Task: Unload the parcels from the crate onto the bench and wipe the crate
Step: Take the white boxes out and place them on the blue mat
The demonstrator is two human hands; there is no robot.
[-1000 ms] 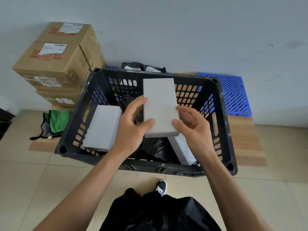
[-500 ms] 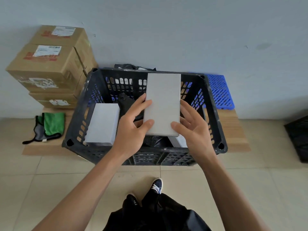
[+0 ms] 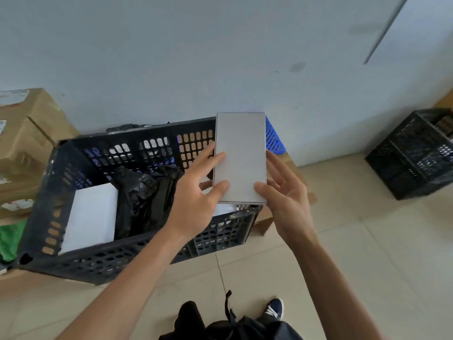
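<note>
A flat grey box parcel (image 3: 240,158) is held above the right end of the black slotted crate (image 3: 137,251). My left hand (image 3: 196,192) grips its left edge with thumb on top. My right hand (image 3: 284,192) holds its right edge, thumb on the lower corner. Inside the crate lie a white box parcel (image 3: 90,217) at the left and black plastic-bag parcels (image 3: 144,192) in the middle. Another pale parcel (image 3: 223,209) shows partly under the held box. The crate stands on a low wooden bench (image 3: 264,222).
Stacked cardboard boxes (image 3: 24,143) stand at the left by the wall. A green cloth (image 3: 9,239) lies at the crate's left end. A blue plastic grid (image 3: 274,141) peeks behind the held box. A second black crate (image 3: 414,155) stands on the tiled floor at right.
Both hands have lifted the grey box up and carried it right, from over the crate's middle to its right end. The view has swung right, revealing the second crate.
</note>
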